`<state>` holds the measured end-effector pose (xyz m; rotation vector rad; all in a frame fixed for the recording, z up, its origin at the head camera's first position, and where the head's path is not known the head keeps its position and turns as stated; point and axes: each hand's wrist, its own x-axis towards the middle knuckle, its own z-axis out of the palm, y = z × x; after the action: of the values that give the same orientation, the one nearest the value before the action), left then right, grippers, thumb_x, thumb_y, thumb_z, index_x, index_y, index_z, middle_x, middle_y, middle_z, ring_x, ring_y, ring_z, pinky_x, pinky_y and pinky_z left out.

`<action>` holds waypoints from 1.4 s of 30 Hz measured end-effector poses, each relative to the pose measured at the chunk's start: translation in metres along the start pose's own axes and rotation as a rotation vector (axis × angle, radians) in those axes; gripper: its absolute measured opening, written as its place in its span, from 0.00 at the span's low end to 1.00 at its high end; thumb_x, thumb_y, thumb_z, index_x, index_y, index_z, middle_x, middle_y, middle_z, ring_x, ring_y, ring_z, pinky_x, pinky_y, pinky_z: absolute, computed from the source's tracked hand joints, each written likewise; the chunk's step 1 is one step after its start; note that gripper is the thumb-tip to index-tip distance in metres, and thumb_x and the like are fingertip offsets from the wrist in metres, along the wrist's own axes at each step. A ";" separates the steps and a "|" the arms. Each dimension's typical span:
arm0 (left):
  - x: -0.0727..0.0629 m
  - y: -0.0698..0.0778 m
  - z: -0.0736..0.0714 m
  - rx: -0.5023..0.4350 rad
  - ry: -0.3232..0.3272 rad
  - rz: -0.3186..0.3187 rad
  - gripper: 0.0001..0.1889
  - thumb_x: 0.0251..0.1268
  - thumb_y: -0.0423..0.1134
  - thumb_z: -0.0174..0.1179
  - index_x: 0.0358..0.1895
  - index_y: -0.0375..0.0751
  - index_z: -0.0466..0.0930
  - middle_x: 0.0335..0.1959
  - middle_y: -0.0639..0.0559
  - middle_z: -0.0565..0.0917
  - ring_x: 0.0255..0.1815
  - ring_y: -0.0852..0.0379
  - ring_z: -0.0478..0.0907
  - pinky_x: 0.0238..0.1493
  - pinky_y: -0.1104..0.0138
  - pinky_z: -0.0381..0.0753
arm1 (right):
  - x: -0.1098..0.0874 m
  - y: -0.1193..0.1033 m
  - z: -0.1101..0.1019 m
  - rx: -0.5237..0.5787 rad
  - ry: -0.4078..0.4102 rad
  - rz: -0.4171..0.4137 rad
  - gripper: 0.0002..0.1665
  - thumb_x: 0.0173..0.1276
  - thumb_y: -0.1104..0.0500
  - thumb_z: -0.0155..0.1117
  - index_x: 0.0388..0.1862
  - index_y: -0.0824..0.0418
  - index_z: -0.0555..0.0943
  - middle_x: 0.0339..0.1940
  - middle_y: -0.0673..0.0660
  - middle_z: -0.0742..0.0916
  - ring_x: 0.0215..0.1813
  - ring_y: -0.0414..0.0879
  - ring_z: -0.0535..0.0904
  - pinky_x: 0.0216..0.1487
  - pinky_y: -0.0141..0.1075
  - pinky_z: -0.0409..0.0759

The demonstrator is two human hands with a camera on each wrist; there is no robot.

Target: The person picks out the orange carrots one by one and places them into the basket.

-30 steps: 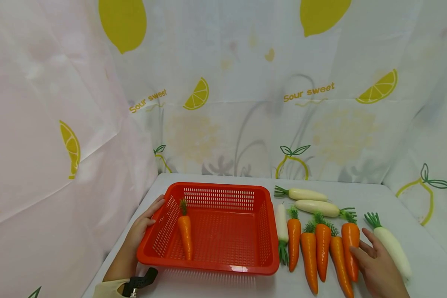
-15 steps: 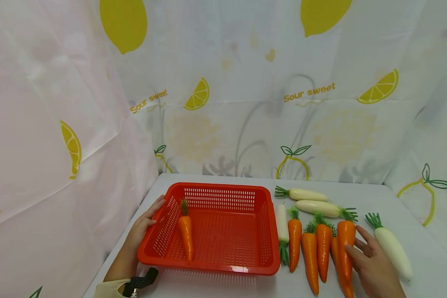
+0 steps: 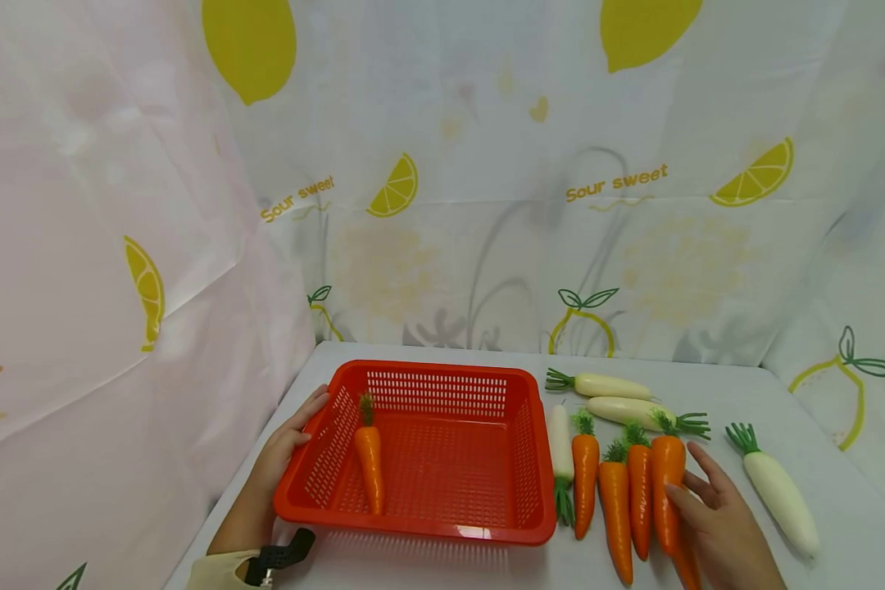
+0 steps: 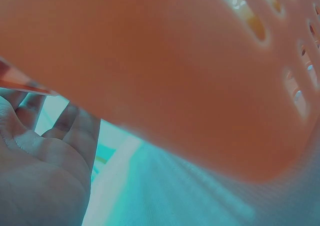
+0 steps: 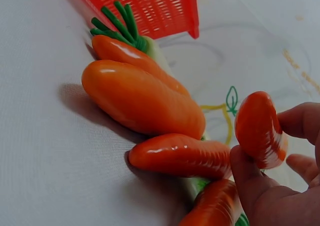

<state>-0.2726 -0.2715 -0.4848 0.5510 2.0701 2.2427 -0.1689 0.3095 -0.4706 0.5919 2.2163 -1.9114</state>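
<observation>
In the head view my right hand [image 3: 724, 524] holds an orange carrot [image 3: 668, 492] between thumb and fingers, over another carrot [image 3: 686, 562] that it partly covers. The right wrist view shows the held carrot [image 5: 258, 128] end-on, raised apart from the others. My left hand [image 3: 280, 451] rests against the left side of a red plastic basket [image 3: 413, 531], its fingers fairly straight along the rim. One carrot [image 3: 369, 467] with a green top lies inside the basket, toward its left. In the left wrist view the basket wall [image 4: 150, 75] fills most of the picture.
Several carrots lie side by side right of the basket, one [image 3: 585, 483] nearest a white radish [image 3: 560, 442]. Two more white radishes [image 3: 612, 386] lie behind them, and another radish [image 3: 782, 504] lies far right. Lemon-print cloth [image 3: 442, 270] walls the white table.
My right hand has lifted the rightmost carrot and moved it left, over the neighbouring carrot. The left hand and the basket stay in place.
</observation>
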 end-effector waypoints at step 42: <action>0.001 0.004 0.002 0.018 0.014 -0.021 0.34 0.71 0.23 0.33 0.82 0.29 0.53 0.88 0.49 0.49 0.79 0.72 0.55 0.70 0.80 0.67 | -0.023 -0.024 0.063 0.089 -0.111 -0.104 0.51 0.80 0.59 0.57 0.89 0.39 0.39 0.85 0.73 0.51 0.80 0.66 0.58 0.64 0.41 0.78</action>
<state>-0.2718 -0.2696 -0.4809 0.5134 2.0944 2.2246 -0.1662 0.2410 -0.4514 0.3788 2.1421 -2.0483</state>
